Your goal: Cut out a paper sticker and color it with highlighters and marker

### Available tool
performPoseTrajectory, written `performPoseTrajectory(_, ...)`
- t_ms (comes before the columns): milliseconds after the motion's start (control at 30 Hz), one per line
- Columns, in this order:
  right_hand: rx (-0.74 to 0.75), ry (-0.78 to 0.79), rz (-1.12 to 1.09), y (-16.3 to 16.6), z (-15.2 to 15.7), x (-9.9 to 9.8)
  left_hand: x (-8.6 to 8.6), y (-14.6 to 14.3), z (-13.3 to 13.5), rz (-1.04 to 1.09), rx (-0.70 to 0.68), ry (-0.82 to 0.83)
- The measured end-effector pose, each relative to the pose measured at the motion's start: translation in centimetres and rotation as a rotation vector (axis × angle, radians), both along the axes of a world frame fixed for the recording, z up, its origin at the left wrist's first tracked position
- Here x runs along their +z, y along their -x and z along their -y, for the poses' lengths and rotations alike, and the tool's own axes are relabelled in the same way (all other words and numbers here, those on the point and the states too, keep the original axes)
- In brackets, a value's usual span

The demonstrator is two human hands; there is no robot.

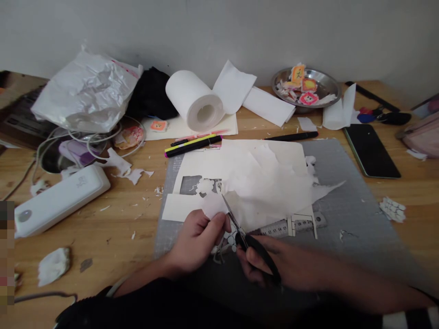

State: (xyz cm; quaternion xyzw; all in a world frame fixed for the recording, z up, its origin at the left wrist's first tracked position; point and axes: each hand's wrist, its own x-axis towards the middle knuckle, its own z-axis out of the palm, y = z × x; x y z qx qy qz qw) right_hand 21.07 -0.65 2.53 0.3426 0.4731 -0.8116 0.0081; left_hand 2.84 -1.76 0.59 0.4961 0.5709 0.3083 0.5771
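Between the thumb and fingers of my left hand (pixel 197 240) is a small piece of white paper (pixel 214 204). My right hand (pixel 274 258) grips black-handled scissors (pixel 259 256), whose blades point up and left beside the paper's right edge. Whether the blades touch the paper I cannot tell. Beyond both hands, thin crumpled white paper (pixel 267 178) lies over a cream sheet (pixel 202 160) with a cut-out window. A steel ruler (pixel 270 228) lies partly under the sheet, near my right hand. White scalloped scraps (pixel 231 240) sit between the hands, partly hidden.
A grey cutting mat (pixel 346 219) lies under the work. Behind it are markers (pixel 194 146), a paper roll (pixel 192 100) and a metal bowl (pixel 334 93) with coloured paper pieces. A phone (pixel 372 151) is at right, a white power bank (pixel 65 198) at left, beside cables and scraps.
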Motion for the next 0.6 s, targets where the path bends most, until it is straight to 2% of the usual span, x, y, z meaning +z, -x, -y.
performPoseTrajectory(300, 0.067, -0.071, -0.140, -0.6, 0.0, -1.1, 0.0, -0.2, -0.1, 0.018, 0.027, 0.018)
performPoseTrajectory(433, 0.084, -0.101, -0.108, -0.5, -0.3, -0.5, 0.2, 0.0, -0.1, 0.045, -0.019, 0.047)
performPoseTrajectory(600, 0.044, -0.029, -0.095, -0.1, -0.3, 0.0, 0.1, 0.2, 0.0, 0.069, -0.088, 0.047)
